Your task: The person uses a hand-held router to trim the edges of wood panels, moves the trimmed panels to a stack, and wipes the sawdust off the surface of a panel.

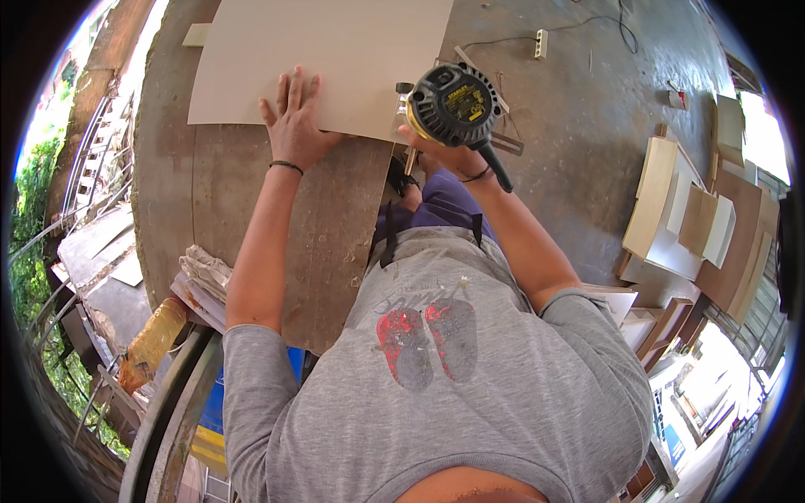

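A pale flat board (pixel 335 54) lies on the worn wooden worktable (pixel 231 197). My left hand (pixel 295 121) rests on the board's near edge, palm down, with the fingers spread. At the board's right edge is a black and yellow trim router (pixel 455 102), seen from its top end. My right hand (pixel 444 152) is wrapped round the router's body from below, its fingers partly hidden by the tool. The router's bit and its contact with the board cannot be seen.
A cable runs over the floor by a white socket strip (pixel 542 44). Wooden box parts (pixel 652 197) stand at the right, near a small pot (pixel 677 100). Bundled cloth (pixel 205 272) and a yellowish container (pixel 153 342) are at the table's near left, beside a metal rail (pixel 168 419).
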Available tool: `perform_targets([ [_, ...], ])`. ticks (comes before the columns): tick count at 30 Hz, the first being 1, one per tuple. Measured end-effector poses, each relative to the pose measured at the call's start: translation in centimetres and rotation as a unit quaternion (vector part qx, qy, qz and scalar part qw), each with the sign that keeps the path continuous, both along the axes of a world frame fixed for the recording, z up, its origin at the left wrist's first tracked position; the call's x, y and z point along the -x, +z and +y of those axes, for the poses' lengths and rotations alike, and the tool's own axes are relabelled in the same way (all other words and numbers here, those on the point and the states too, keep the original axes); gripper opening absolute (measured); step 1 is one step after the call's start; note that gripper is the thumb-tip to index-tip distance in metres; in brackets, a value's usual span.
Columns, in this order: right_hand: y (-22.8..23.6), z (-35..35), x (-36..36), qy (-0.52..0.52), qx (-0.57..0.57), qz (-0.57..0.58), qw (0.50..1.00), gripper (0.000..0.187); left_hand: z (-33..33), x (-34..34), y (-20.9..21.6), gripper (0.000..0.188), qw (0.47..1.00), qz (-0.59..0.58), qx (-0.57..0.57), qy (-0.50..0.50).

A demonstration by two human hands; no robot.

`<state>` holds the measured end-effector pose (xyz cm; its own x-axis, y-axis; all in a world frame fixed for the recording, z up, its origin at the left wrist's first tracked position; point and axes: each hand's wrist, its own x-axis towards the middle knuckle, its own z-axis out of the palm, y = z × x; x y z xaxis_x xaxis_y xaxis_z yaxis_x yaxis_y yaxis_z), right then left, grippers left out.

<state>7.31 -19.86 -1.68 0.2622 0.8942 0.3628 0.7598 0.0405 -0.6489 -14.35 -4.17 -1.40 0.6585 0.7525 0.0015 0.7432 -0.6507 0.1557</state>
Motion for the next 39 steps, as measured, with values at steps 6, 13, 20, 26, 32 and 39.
perform_targets([
  [6,-2.4,-1.5,0.8,0.04,0.0,0.01,0.999,0.044,0.1,0.0,-0.5,0.094,1.0,-0.009,-0.009,-0.001],
  [13,-1.3,-2.9,1.9,0.042,0.035,0.052,0.997,0.024,0.1,0.0,-0.4,0.095,1.0,-0.005,-0.001,0.002],
  [20,-1.1,-3.1,2.4,0.034,-0.017,-0.018,0.999,0.024,0.1,-0.2,0.0,0.096,1.0,0.015,0.008,0.004],
  [26,-0.8,-3.5,3.1,0.009,-0.016,0.035,0.999,0.053,0.1,-0.1,0.1,0.097,1.0,0.021,0.005,0.006],
  [32,0.2,-4.2,3.6,0.02,-0.022,0.024,0.999,0.058,0.3,0.0,0.1,0.101,1.0,0.006,0.014,-0.001],
  [39,0.0,-7.1,2.2,-0.005,-0.066,-0.04,0.997,0.048,0.4,-1.3,1.9,0.093,0.986,0.005,0.169,-0.011],
])
